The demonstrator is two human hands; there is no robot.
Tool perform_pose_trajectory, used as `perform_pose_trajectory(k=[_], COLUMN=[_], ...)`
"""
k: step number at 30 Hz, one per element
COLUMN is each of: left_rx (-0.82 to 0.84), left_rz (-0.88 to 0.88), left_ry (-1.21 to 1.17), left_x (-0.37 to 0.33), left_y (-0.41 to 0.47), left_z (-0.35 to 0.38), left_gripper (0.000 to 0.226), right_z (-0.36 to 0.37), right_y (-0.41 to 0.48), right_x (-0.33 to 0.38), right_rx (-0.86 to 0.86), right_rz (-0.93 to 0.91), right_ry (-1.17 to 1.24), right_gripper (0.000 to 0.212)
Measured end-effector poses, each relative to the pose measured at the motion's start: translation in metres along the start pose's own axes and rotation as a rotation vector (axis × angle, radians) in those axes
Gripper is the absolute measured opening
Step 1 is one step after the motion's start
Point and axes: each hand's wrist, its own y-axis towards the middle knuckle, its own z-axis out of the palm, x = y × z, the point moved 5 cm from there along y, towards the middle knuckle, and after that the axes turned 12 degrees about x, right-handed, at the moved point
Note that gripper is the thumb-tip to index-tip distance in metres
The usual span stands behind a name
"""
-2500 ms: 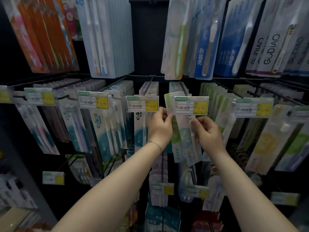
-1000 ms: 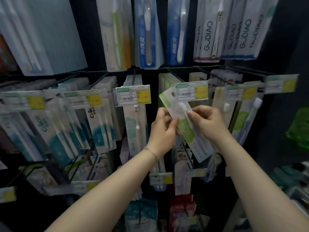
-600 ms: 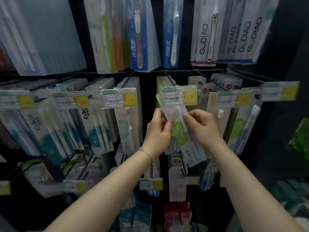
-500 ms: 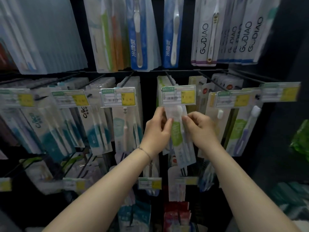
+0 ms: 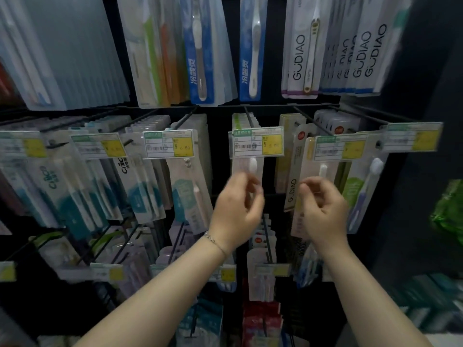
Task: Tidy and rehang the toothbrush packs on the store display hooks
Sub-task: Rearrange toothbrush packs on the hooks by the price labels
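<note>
A white and green toothbrush pack hangs straight on the middle hook, just under its price tag. My left hand is blurred in front of the pack's lower part, its fingers loosely curled and holding nothing. My right hand is off to the right of that pack, in front of a pale GUDIAO pack. Its fingers are loosely curled too and hold nothing.
Rows of toothbrush packs hang on black wire hooks to both sides, each with a yellow price tag. Larger packs hang on the row above, and more hooks with packs sit below my wrists. Something green lies at the right edge.
Both hands pinched the white and green pack and held it tilted by the hook; now it hangs straight, both hands have let go, and my right hand has moved right.
</note>
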Motion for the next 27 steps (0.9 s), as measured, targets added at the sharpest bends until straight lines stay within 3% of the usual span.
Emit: perform_pose_trajectory(k=[3, 6, 10, 15, 20, 27], left_rx=[0.176, 0.269, 0.225, 0.085, 0.02, -0.048], left_rz=[-0.056, -0.23, -0.484, -0.666, -0.618, -0.491], left_ry=[-0.037, -0.075, -0.271, -0.583, -0.509, -0.467], left_x=[-0.013, -0.013, -0.003, 0.021, 0.036, 0.027], left_y=[0.011, 0.028, 0.054, 0.089, 0.11, 0.103], left_z=[0.026, 0.054, 0.083, 0.106, 0.116, 0.109], left_gripper=[0.008, 0.025, 0.043, 0.046, 0.008, 0.014], right_z=[-0.023, -0.036, -0.044, -0.054, -0.067, -0.071], right_y=[-0.006, -0.009, -0.013, -0.017, -0.018, -0.013], right_x=[-0.012, -0.024, -0.036, -0.042, -0.044, -0.044], right_rx=[-0.141, -0.147, -0.082, -0.018, 0.027, 0.024], right_rz=[0.054, 0.107, 0.149, 0.162, 0.159, 0.144], right_ry=[0.016, -0.047, -0.154, -0.179, -0.168, -0.148], right_gripper=[0.011, 0.016, 0.026, 0.023, 0.025, 0.027])
